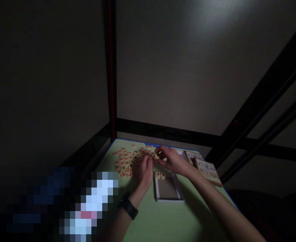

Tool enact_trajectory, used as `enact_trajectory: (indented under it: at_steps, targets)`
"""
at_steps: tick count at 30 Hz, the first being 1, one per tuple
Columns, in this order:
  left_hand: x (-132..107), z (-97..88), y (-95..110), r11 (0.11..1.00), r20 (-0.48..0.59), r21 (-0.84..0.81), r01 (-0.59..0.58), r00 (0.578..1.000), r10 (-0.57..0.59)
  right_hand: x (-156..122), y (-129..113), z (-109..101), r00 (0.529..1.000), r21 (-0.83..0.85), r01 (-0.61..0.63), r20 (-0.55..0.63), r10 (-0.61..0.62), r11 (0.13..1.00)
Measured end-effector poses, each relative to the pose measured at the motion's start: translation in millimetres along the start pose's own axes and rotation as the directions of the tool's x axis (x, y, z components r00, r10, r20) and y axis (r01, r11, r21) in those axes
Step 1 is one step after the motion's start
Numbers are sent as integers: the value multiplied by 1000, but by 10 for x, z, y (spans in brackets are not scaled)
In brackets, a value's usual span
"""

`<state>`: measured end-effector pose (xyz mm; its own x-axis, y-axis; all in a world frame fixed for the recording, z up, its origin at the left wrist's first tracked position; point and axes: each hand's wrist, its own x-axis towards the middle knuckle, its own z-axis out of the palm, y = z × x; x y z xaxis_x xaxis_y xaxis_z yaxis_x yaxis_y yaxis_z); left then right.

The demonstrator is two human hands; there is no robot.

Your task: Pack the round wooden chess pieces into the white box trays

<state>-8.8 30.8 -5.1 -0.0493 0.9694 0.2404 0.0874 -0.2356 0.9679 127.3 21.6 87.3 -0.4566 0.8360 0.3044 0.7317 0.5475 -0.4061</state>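
Note:
Many round Chinese chess pieces [124, 161] with red and dark characters lie in a loose heap on the green table. My right hand [171, 159] pinches one Chinese chess piece [157, 155] between thumb and fingers, above the far edge of the tray. Beside it, at the heap's right side, my left hand [146, 169] is closed; whatever its fingers hold is hidden. Just in front of both hands sits a shallow open box [156, 193] with pale sides and a brown bottom. Two pieces [160, 175] rest side by side in its far left corner.
Two printed boxes [208, 171] overlap near the right edge of the green table [148, 218]. A few loose pieces [150, 146] lie by the far edge. Pale wall panels with dark beams rise behind. A blurred-out bright patch [95, 198] is at lower left.

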Motion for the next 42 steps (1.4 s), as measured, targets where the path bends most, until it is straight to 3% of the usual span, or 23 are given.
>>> enact_trajectory:
  at_steps: [4,8,13,19,26,31,35,38,42]
  targets:
    - [-11,57,-25,992,190,-99,-84,976,101,-459,81,160,997,34,-52,-57,54,998]
    - [-49,59,-26,984,353,-33,-173,920,173,-704,118,311,987,91,-98,-120,109,991]
    - [-40,41,-50,943,312,4,-333,896,315,-759,181,435,973,114,-104,-195,125,988]
    - [-66,91,-115,942,263,18,-336,910,320,-765,257,561,950,97,-44,-303,71,994]
    - [-190,87,67,928,230,173,-330,930,287,-793,307,653,923,82,10,-385,23,997]
    - [-190,86,55,945,223,168,-280,945,240,-780,326,669,904,149,-4,-421,67,989]
    - [-100,53,1,969,151,85,-230,965,216,-771,360,655,883,195,-10,-459,101,981]
    - [-34,24,28,997,140,-47,-64,988,71,-768,395,638,867,217,-11,-484,118,976]
    - [9,9,87,984,173,-117,136,978,-115,-768,412,616,869,206,-7,-484,108,979]
